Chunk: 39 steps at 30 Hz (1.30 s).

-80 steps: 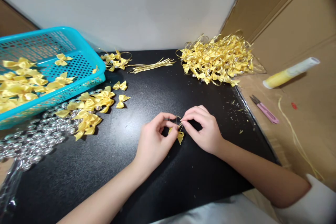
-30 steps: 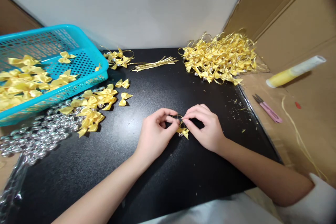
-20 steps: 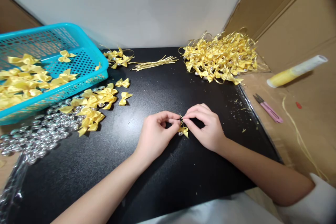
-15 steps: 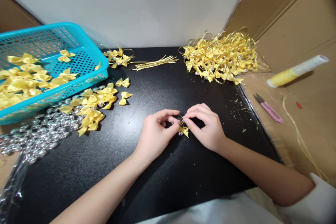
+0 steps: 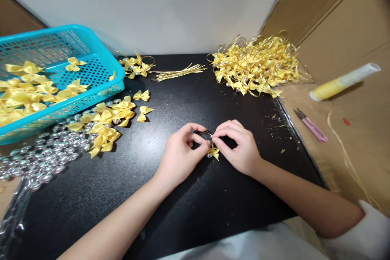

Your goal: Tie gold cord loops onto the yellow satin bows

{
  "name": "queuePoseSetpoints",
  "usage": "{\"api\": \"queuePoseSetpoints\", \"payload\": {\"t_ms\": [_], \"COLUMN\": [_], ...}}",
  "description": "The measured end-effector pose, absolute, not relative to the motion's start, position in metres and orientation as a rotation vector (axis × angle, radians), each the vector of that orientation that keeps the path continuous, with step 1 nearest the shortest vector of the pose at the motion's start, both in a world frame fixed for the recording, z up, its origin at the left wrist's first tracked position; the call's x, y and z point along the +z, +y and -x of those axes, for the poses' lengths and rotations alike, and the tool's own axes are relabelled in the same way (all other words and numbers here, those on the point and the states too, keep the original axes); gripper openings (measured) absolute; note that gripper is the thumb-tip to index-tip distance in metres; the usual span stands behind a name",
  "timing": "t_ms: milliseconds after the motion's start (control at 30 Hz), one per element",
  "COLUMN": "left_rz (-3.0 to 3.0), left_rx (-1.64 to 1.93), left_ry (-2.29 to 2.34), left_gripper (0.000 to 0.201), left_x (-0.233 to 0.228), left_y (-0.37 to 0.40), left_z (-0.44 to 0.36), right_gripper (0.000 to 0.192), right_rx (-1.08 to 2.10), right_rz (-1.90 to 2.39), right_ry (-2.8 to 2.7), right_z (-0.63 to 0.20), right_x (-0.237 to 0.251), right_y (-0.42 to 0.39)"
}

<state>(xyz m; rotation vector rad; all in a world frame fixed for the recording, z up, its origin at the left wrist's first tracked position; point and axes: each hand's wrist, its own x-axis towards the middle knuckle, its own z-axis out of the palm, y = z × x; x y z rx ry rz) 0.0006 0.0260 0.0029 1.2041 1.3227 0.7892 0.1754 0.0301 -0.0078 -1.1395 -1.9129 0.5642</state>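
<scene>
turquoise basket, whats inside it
Yellow ribbon bows lie in the turquoise basket, most heaped at left. What lies beneath those is covered, and the basket's left end is out of frame.

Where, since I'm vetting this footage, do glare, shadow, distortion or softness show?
All in the head view: whitish glare on the black table; a shadow alongside the tube; apparent stretching of the blue basket; a darkened top-right corner; softness on the white sleeve; little detail in the yellow bow between left hand and right hand.
</scene>
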Motion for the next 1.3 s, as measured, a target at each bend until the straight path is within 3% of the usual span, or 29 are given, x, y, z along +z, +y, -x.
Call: {"api": "queuePoseSetpoints", "payload": {"t_ms": [367, 533, 700, 933, 1100, 1300], "left_rz": [-1.112, -1.309, -1.377, -1.296, -1.239, -1.245], "left_rx": [1.052, 1.224, 1.189, 1.091, 1.176, 1.195], "left_ry": [1.299, 1.346, 1.286, 1.054, 0.981, 0.985], "left_gripper": [0.029, 0.029, 0.028, 0.02, 0.034, 0.029], "left_x": [0.013, 0.027, 0.029, 0.013, 0.006, 0.003], "left_y": [0.024, 0.024, 0.041, 0.068, 0.072, 0.071], "left_z": [-0.002, 0.009, 0.018, 0.012, 0.009, 0.011], "right_gripper": [0.009, 0.01, 0.007, 0.038, 0.041, 0.045], "right_rx": [0.588, 0.391, 0.08, -0.269, -0.267, -0.226], "right_rz": [1.147, 1.185, 1.583, 2.263, 2.289, 2.429], "right_ry": [-1.924, -1.897, -1.889, -1.769, -1.716, -1.635], "right_z": [-0.178, -0.191, -0.251, -0.337, -0.346, -0.351], "right_x": [-0.008, 0.007, 0.029, 0.006, -0.005, 0.003], "right_y": [0.03, 0.037, 0.042, 0.018, 0.012, 0.014]}}
